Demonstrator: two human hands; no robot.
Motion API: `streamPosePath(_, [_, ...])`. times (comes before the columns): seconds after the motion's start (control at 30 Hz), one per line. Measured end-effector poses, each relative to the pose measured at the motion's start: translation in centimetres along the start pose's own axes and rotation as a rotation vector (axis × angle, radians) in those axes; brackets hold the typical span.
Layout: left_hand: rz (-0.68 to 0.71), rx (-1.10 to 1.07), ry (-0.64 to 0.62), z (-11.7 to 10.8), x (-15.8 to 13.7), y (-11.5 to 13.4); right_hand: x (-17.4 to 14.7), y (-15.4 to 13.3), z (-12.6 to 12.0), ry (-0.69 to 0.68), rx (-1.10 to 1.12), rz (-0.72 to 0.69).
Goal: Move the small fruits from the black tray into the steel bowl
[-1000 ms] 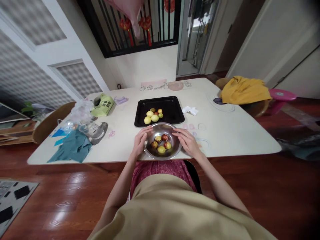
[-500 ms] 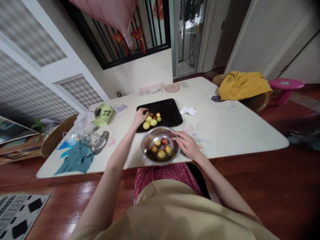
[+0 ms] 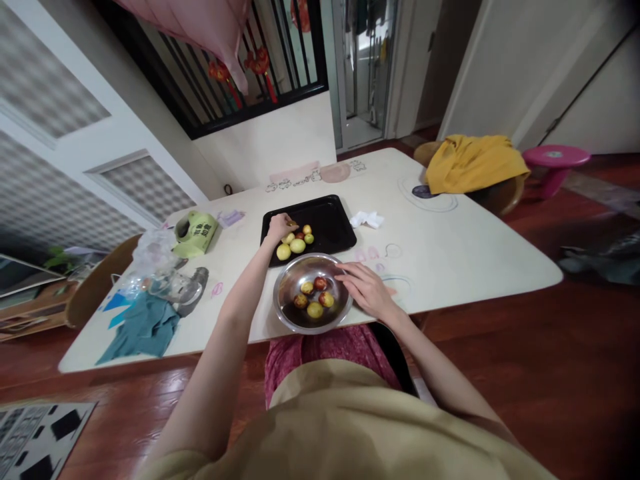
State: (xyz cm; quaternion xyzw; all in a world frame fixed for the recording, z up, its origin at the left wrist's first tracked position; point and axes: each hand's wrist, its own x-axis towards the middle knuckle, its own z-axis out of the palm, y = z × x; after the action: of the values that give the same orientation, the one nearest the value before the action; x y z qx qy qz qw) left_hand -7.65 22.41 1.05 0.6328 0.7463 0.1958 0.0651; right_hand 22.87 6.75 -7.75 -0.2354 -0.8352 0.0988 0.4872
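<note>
A shiny metal bowl [image 3: 286, 313] stands at the table's near edge with several yellow and reddish-brown jujubes [image 3: 315, 310] in it. Just behind it lies a black tray [image 3: 333, 223], where more jujubes [image 3: 297, 246], mostly yellow-green, are grouped at the left side. My left hand [image 3: 280, 228] is over the tray's left part, fingertips closed around a brownish jujube [image 3: 292, 224]. At the bowl's right side, my right hand [image 3: 367, 290] grips the rim with its fingers and thumb.
A crumpled white tissue [image 3: 367, 219] lies right of the tray. On the left are a green bag [image 3: 197, 233], clear plastic packaging [image 3: 173, 283] and a teal cloth [image 3: 143, 327]. A yellow garment [image 3: 475, 163] covers a chair at the far right, near a pink stool [image 3: 557, 159].
My left fingers have closed on the brownish jujube and shifted it slightly from its place beside the others. My right hand stays on the bowl's rim. The whole view has shifted a little.
</note>
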Motion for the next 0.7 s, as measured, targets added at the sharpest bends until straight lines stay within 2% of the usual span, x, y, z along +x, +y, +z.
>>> streamPosePath(0.1, [0.063,-0.073,0.089,-1.7,-1.6,-0.3,0.1,0.0,-0.1,-0.023,0.007,0.014])
streamPosePath(0.17, [0.156,-0.197,0.179,-3.0,-3.2,-0.4,0.1,0.0,-0.2,-0.04,0.026,0.034])
streamPosePath(0.23, [0.252,-0.325,0.244,-4.1,-5.5,-0.3,0.0,0.1,-0.1,-0.048,0.045,0.054])
streamPosePath(0.3, [0.328,-0.436,0.257,-4.9,-8.5,0.0,0.0,0.2,0.0,-0.042,0.056,0.058])
streamPosePath(0.4, [0.427,-0.529,0.211,-5.1,-13.5,1.0,-0.1,0.3,0.1,-0.034,0.06,0.054])
streamPosePath(0.5, [0.506,-0.535,0.114,-4.0,-17.7,1.9,0.0,0.3,0.0,-0.054,0.064,0.068])
streamPosePath(0.6, [0.601,-0.468,-0.005,-2.2,-19.8,2.5,0.1,0.2,-0.1,-0.066,0.061,0.078])
streamPosePath(0.7, [0.656,-0.421,-0.048,-0.6,-20.2,3.1,0.2,0.0,-0.2,-0.047,0.049,0.077])
